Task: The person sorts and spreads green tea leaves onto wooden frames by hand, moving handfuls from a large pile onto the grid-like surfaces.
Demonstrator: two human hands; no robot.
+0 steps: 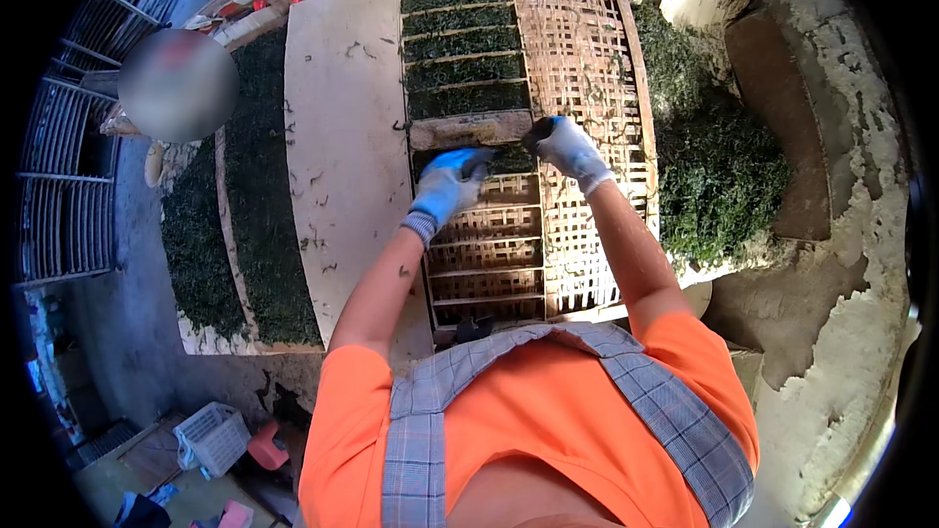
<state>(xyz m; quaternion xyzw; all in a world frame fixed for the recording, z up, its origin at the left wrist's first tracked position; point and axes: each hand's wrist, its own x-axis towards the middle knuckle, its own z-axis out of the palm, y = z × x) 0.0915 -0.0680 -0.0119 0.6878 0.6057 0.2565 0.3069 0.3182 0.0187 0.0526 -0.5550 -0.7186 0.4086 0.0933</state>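
My left hand (451, 182), in a white and blue work glove with dark fingertips, is over a compartment of the slatted wooden frame (488, 240). Motion blurs it, and its grip cannot be told. My right hand (571, 149), gloved alike, has its fingers curled by the right end of a worn wooden board (469, 130) lying across the frame. Whether it grips anything is hidden. Beyond the board, several compartments hold dark green shredded plant material (466, 44). Nearer me, compartments show woven strips beneath.
A woven lattice panel (579, 66) lies right of the compartments, with a green heap (719, 154) beyond. At left are a pale board (348, 125) and more green material (264, 198). Barred racks (70, 213) stand far left; a white plastic basket (214, 438) sits lower left.
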